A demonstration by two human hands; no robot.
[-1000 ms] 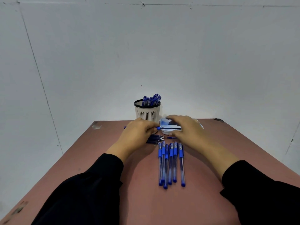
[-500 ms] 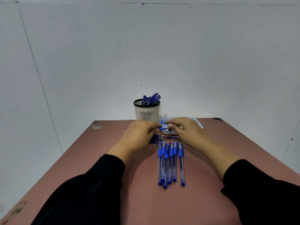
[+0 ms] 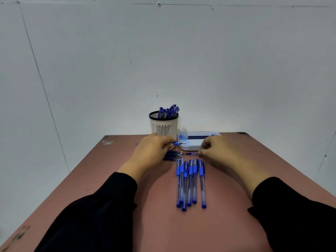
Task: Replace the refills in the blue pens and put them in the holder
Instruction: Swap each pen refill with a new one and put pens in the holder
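— Pale wall (image 3: 163, 60) behind, reddish-brown table (image 3: 112, 179) in front. What is being held?

— A blue pen (image 3: 179, 143), lying roughly level, tip pointing toward the right hand. The left hand (image 3: 152, 151) has its fingers curled round the barrel, so only the blue grip section and the tip show past the fingertips.

— And the right hand (image 3: 216, 151)?

— Fingers curled inward, tips drawn together low over the table. A small blue pen piece (image 3: 192, 153) lies right at its fingertips; whether they pinch it or only touch it, I cannot tell.

— Where is the holder from the grip?

— The holder (image 3: 164, 125), a pale slatted cup with a dark rim, stands just beyond the left hand's knuckles, upright, with a bunch of blue pens (image 3: 169, 111) sticking out of it, leaning to the right.

— Anything past the pen's tip?

— A white tray (image 3: 190, 147), just beyond and to the right of the tip, near the right hand's knuckles. Dark refills (image 3: 198, 137) lie along its far side.

— And nearer the person than the grip?

— Under the left hand's fingers a dark cluster of loose refills (image 3: 173, 155) lies on the table, tips to the right. Closer still, between the two wrists, a row of six blue pens (image 3: 190, 182) lies side by side, touching or nearly so, their lengths running toward the person. Black sleeves (image 3: 101, 211) cover both forearms.
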